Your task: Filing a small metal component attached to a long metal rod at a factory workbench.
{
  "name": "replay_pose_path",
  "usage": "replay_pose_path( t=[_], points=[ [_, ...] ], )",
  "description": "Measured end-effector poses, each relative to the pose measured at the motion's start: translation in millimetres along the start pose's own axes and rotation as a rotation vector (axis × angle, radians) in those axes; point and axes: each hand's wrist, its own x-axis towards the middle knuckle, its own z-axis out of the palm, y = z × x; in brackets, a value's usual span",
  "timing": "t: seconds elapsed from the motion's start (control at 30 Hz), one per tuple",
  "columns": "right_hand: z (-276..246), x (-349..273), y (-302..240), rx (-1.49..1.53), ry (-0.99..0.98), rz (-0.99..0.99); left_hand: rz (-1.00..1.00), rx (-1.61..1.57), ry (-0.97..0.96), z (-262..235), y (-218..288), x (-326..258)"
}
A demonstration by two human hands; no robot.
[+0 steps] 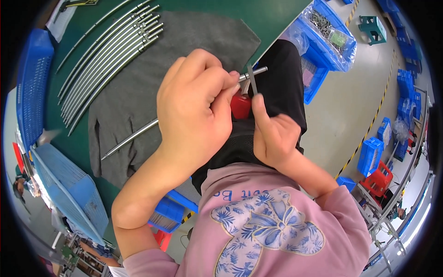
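Observation:
My left hand (pixel 196 101) is closed round a slim metal rod (pixel 131 138). The rod's pointed end rests over a grey cloth (pixel 207 34), and its other end sticks out past my left fingertips. In my right hand (pixel 278 135), pinched between thumb and fingers, is a thin flat grey metal strip (pixel 253 79), which crosses the rod close to that end. Whether the strip's edge or its flat side touches the rod, I cannot tell. Just below the fingertips, over my lap, a red object (pixel 241 107) shows in part; my hands hide the rest.
Several similar metal rods (pixel 104 69) lie side by side on the green tabletop (pixel 194 5) at the far left. Blue baskets (pixel 69 184) stand along the left edge. To the right, a blue bin (pixel 323 39) holds small metal parts in clear plastic. A green stool (pixel 373 30) stands farther off.

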Motion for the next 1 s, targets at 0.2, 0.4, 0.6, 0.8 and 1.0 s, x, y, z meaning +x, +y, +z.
replay_pose_path(
  t=[0.2,0.4,0.6,0.8,1.0],
  points=[
    [23.2,-1.6,5.5,0.01,0.121,-0.085,-0.023,-0.006,-0.031,-1.1,0.8,-5.4],
    [29.5,0.2,20.0,0.019,0.163,-0.158,0.046,0.042,-0.077,-7.4,-2.2,-3.8],
    [35.0,26.8,22.1,0.026,0.222,-0.198,0.004,0.003,-0.037,-4.9,1.4,-2.4],
    [15.4,37.0,12.8,0.007,0.139,-0.137,0.003,0.017,-0.035,-2.7,-0.8,-0.7],
    [-5.9,16.5,6.1,-0.029,-0.006,-0.081,0.012,0.02,-0.021,-0.3,1.3,-2.1]
  ],
)
